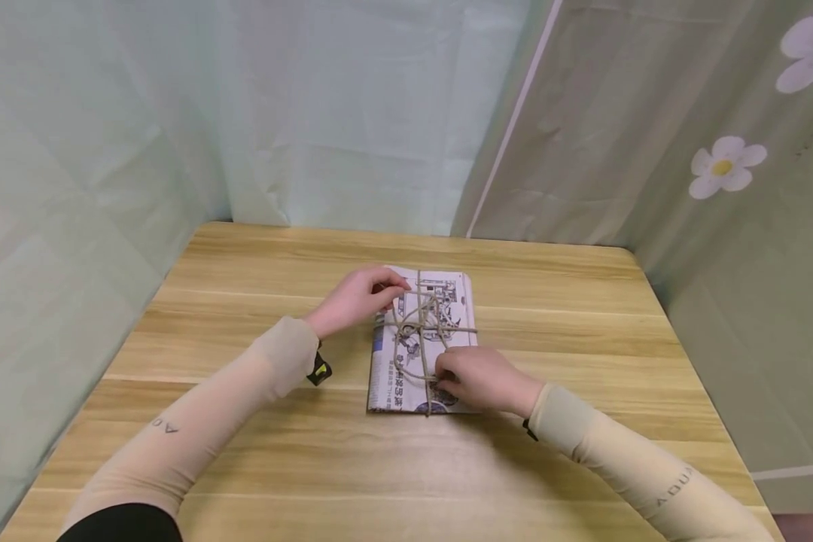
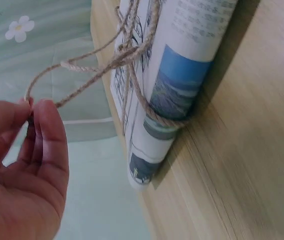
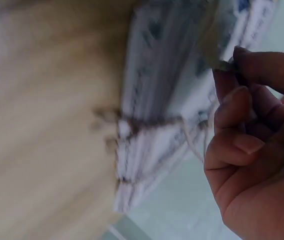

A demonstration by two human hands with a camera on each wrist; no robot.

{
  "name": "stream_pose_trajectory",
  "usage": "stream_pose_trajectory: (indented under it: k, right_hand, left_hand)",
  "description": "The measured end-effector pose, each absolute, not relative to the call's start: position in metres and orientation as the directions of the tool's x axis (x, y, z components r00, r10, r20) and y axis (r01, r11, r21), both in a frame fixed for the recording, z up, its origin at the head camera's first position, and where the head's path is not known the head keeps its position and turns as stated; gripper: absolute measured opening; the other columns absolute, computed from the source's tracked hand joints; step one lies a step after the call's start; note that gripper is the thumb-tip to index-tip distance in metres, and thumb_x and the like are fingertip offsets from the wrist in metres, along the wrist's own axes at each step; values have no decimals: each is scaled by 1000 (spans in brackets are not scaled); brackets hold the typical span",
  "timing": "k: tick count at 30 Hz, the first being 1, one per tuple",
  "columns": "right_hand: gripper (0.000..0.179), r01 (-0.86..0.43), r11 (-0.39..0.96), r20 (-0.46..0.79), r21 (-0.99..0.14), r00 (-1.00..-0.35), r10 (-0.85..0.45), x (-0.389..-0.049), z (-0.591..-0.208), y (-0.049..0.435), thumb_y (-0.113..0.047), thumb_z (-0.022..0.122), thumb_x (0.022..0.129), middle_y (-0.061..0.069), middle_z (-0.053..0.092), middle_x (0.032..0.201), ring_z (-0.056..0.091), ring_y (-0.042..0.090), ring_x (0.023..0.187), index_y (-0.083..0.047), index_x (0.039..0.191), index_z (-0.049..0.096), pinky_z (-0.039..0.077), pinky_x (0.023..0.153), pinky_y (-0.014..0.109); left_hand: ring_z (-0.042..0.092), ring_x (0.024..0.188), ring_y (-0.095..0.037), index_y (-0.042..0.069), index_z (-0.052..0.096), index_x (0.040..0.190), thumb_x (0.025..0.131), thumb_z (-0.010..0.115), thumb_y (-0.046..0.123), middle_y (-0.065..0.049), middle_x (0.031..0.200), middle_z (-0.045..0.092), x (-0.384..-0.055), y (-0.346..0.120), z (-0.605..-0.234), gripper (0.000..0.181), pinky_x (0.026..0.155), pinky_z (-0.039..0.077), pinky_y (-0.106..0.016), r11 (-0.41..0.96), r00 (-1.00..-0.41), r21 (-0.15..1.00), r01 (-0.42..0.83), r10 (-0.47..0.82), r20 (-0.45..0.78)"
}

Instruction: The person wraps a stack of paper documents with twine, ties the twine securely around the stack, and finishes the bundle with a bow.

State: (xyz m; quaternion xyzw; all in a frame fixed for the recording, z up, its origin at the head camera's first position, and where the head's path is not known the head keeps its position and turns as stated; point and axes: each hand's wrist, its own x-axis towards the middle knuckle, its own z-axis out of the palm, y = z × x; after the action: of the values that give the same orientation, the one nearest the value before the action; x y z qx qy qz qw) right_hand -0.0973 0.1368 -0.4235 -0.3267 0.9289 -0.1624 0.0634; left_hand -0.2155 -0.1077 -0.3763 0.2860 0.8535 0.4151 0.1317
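A folded stack of newspapers [image 1: 461, 297] lies on the wooden table, tied crosswise with brown twine [image 1: 423, 328]. Near its upper left corner, my left hand [image 1: 359, 296] pinches a loop of the twine between thumb and fingertips. The left wrist view shows this twine loop [image 2: 82, 92] drawn away from the bundle. My right hand [image 1: 484, 379] is over the lower right of the stack and pinches another part of the twine. In the right wrist view the right hand [image 3: 262, 145] has thumb and index finger together, but blur obscures the pinched piece.
The light wooden table [image 1: 278, 467] extends around the bundle. Pale green curtains [image 1: 366, 113] with white flowers [image 1: 721, 168] hang behind it and at both sides. A dark strap with a yellow mark [image 1: 320, 370] is at the left wrist.
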Motion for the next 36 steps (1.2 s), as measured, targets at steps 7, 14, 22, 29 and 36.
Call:
stream_pose_trajectory:
  k: [7, 14, 22, 29, 36]
  right_hand:
    - [9, -558, 729, 106, -397, -817, -567, -108, -408, 155, -13, 77, 91, -5, 70, 94, 65, 13, 85, -13, 99, 74, 57, 77, 33]
    - [6, -530, 744, 185, -408, -846, -501, -110, -392, 176, -15, 77, 93, -8, 69, 95, 64, 9, 82, -14, 99, 77, 56, 73, 32]
    - [12, -511, 760, 346, -403, -853, -390, -124, -369, 214, -6, 75, 93, -4, 71, 96, 57, 9, 71, -12, 103, 77, 50, 62, 31]
    - [10, -332, 850, 222, -410, -940, -260, -146, -390, 253, -8, 71, 96, 5, 70, 100, 63, 21, 82, -9, 104, 76, 52, 73, 41]
    - [26, -265, 883, 58, -388, -963, -263, -147, -423, 255, -7, 70, 91, 14, 65, 116, 64, 27, 89, -4, 117, 71, 55, 80, 47]
  left_hand:
    - [62, 81, -22, 13, 71, 120, 107, 55, 18, -7, 92, 67, -217, -114, -380, 21, 72, 54, -36, 472, -795, 812, 343, 606, -16]
    - [61, 82, -19, 12, 72, 118, 107, 57, 19, -11, 107, 69, -219, -121, -384, 20, 75, 54, -36, 513, -756, 768, 383, 652, -59]
    - [62, 88, -16, 12, 77, 107, 99, 64, 14, -3, 105, 72, -220, -126, -387, 15, 81, 53, -36, 616, -727, 633, 470, 677, -119]
    - [62, 91, -17, 10, 76, 105, 97, 66, 11, -1, 101, 70, -216, -125, -396, 13, 84, 54, -36, 635, -723, 638, 435, 669, -173]
    - [63, 92, -16, 10, 76, 105, 97, 67, 11, 0, 100, 70, -210, -127, -401, 13, 85, 54, -36, 621, -713, 654, 433, 680, -174]
